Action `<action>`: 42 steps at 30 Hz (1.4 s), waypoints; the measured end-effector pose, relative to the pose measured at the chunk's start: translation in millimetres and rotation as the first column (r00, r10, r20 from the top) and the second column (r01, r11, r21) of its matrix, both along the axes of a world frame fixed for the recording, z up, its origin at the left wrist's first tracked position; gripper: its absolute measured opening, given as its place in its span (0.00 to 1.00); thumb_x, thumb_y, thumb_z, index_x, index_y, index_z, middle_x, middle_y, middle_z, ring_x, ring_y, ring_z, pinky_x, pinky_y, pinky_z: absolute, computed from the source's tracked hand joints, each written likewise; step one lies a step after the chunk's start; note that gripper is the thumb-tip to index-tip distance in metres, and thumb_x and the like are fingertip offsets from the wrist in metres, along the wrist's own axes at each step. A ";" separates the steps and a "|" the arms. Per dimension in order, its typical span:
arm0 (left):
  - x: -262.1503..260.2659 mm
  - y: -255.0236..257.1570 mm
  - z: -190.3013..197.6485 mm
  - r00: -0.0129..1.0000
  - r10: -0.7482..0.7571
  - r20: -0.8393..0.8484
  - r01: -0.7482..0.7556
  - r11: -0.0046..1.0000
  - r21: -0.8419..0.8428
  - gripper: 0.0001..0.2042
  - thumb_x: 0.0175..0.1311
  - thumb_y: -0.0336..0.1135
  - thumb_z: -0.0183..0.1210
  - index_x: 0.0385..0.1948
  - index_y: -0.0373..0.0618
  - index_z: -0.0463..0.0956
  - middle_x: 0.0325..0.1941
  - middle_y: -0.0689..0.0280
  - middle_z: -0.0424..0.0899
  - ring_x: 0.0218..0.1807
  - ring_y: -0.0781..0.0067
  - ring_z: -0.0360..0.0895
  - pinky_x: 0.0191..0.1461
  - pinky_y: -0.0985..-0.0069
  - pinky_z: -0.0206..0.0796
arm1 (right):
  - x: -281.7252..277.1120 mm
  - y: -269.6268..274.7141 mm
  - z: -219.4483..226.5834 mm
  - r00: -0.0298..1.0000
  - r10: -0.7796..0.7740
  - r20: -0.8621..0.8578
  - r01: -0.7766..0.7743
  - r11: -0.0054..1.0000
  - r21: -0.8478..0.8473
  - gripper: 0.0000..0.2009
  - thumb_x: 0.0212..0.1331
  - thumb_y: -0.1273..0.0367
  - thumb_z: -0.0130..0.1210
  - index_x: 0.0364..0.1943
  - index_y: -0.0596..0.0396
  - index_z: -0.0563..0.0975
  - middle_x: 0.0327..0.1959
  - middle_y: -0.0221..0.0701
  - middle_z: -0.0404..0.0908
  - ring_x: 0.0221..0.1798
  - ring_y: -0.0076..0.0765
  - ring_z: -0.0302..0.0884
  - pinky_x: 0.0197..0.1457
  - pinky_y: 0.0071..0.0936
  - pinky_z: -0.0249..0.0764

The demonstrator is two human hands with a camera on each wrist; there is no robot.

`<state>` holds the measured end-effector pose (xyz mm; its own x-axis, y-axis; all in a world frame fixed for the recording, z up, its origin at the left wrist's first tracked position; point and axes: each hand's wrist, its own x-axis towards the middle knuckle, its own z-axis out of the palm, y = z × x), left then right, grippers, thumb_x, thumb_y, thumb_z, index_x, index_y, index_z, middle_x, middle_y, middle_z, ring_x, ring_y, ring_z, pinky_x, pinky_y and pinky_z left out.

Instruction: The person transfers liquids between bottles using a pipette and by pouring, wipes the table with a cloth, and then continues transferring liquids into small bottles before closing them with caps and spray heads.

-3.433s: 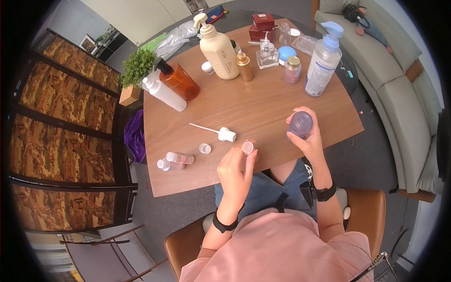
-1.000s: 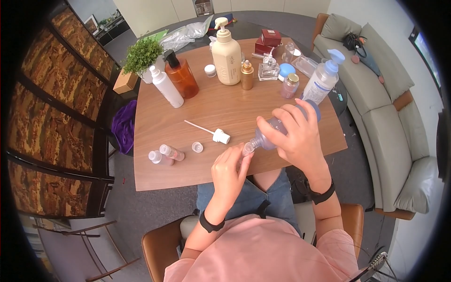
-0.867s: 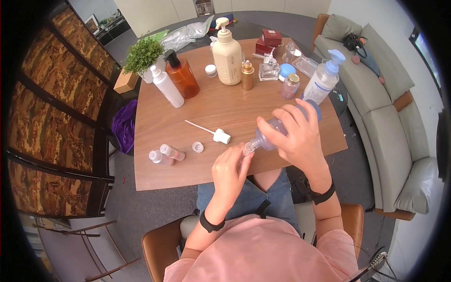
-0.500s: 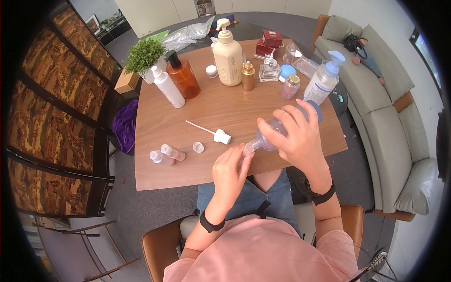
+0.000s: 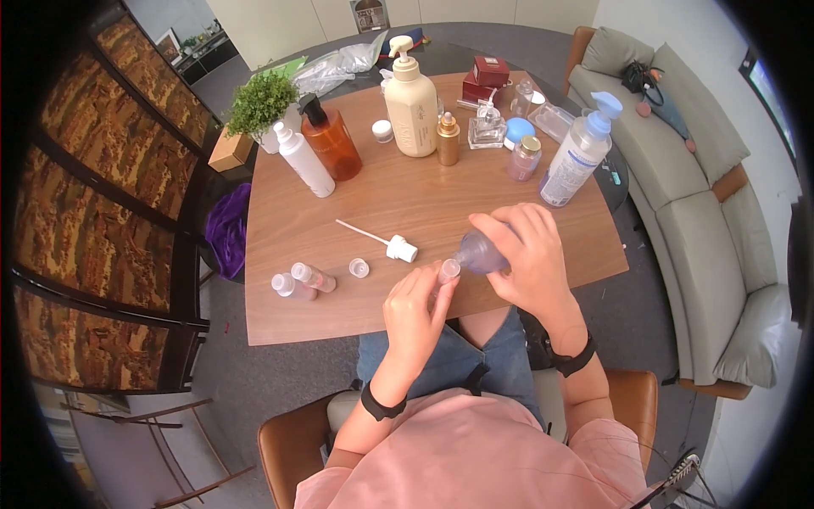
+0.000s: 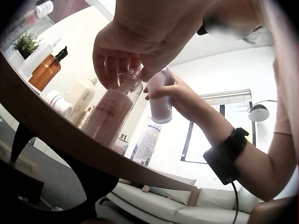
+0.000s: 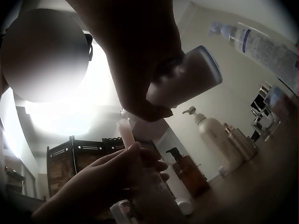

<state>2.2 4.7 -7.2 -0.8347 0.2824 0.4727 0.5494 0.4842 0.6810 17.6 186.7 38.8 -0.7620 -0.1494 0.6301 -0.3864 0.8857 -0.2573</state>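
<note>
The left hand (image 5: 414, 316) pinches the neck of a small clear bottle (image 5: 449, 271) near the table's front edge. In the left wrist view that bottle (image 6: 110, 116) stands upright with pinkish contents. The right hand (image 5: 532, 261) grips a translucent purple bottle (image 5: 483, 251), its narrow mouth beside the small bottle's opening. The purple bottle (image 7: 187, 79) is tilted in the right wrist view. A white pump top (image 5: 401, 248) with a long tube and a clear cap (image 5: 359, 268) lie left of the hands. Two small pink bottles (image 5: 314, 277) (image 5: 292, 287) lie farther left.
A white spray bottle (image 5: 303, 161), an amber pump bottle (image 5: 332, 144), a cream pump bottle (image 5: 412, 110) and a gold bottle (image 5: 448, 140) stand across the back of the table (image 5: 280, 327). At the right are a perfume bottle (image 5: 486, 129) and a blue-topped pump bottle (image 5: 575, 161).
The right hand has lowered slightly toward the person, and the purple bottle's base has swung down behind the fingers. Its mouth has shifted from over the small bottle to beside it. The left hand has barely moved.
</note>
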 end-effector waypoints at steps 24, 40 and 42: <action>-1.6 0.9 -5.6 0.997 0.011 0.077 -0.017 0.997 0.075 0.19 0.49 0.36 0.71 0.43 0.44 0.78 0.34 0.59 0.85 0.35 0.58 0.82 0.39 0.68 0.72 | -6.8 9.3 -96.6 0.965 0.248 0.088 -0.001 0.341 -0.940 0.30 0.47 0.82 0.58 0.58 0.54 0.64 0.44 0.32 0.74 0.52 0.30 0.73 0.59 0.28 0.67; -2.6 -7.6 20.1 0.965 -0.086 0.247 0.071 0.995 0.067 0.24 0.53 0.29 0.68 0.54 0.42 0.74 0.48 0.55 0.84 0.50 0.62 0.83 0.52 0.70 0.72 | -6.3 8.2 -95.1 0.966 0.239 0.096 0.006 0.353 -0.936 0.30 0.48 0.81 0.58 0.58 0.54 0.64 0.44 0.32 0.74 0.52 0.29 0.73 0.59 0.28 0.67; -5.9 -15.3 20.8 0.983 -0.073 0.167 0.059 0.995 0.083 0.23 0.54 0.31 0.68 0.53 0.41 0.74 0.49 0.55 0.83 0.50 0.60 0.82 0.53 0.69 0.72 | -6.3 8.6 -95.9 0.965 0.243 0.101 0.010 0.350 -0.937 0.29 0.48 0.81 0.58 0.58 0.55 0.64 0.44 0.32 0.74 0.52 0.29 0.73 0.60 0.28 0.67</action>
<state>-3.7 -10.7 13.6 -0.8855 0.3078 0.3481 0.4515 0.3931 0.8010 11.4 195.4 -57.1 -0.9024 0.3324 0.2744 -0.2963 -0.0162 -0.9549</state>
